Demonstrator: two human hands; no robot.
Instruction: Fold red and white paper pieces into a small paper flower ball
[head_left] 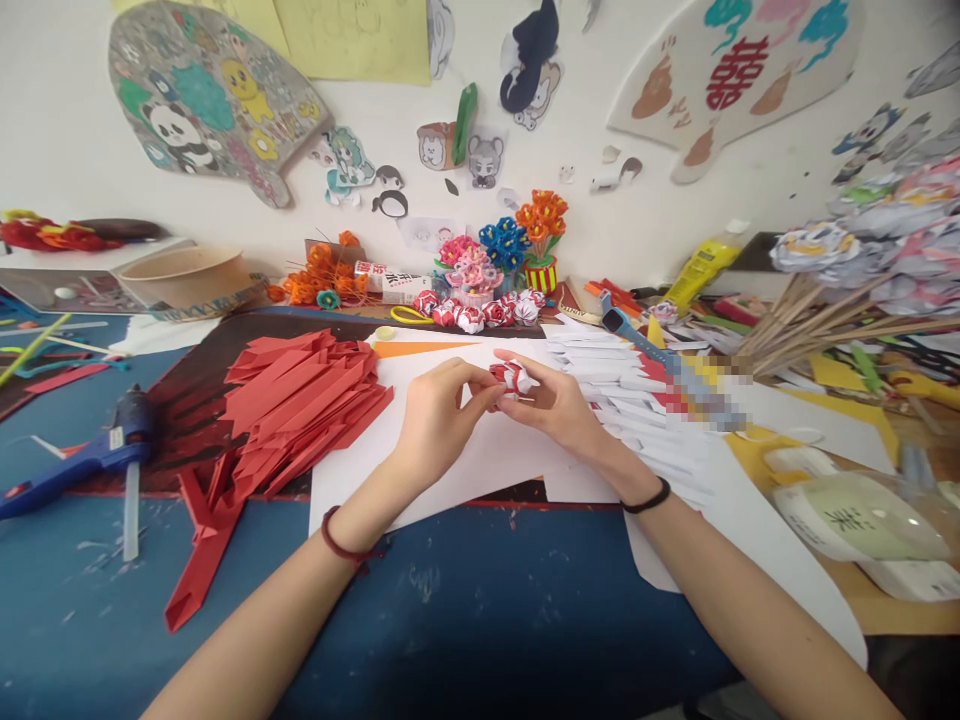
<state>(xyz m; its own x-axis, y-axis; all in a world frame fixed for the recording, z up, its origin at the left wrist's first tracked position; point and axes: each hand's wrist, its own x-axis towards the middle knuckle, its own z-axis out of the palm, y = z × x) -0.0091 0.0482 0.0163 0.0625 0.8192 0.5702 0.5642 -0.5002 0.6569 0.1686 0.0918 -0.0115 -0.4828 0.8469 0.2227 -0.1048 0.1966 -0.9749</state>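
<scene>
My left hand and my right hand meet over a white sheet in the middle of the table. Between their fingertips is a small red-and-white rolled paper flower; both hands pinch it. A heap of folded red paper strips lies just left of my left hand. A fan of folded white paper strips lies right of my right hand. Several finished red-and-white paper roses sit in a row behind.
A blue glue gun lies at the left on the blue mat. Paper flower bouquets and a paper bowl stand at the wall. Wooden sticks with paper flowers lean in from the right. A tape roll sits front right.
</scene>
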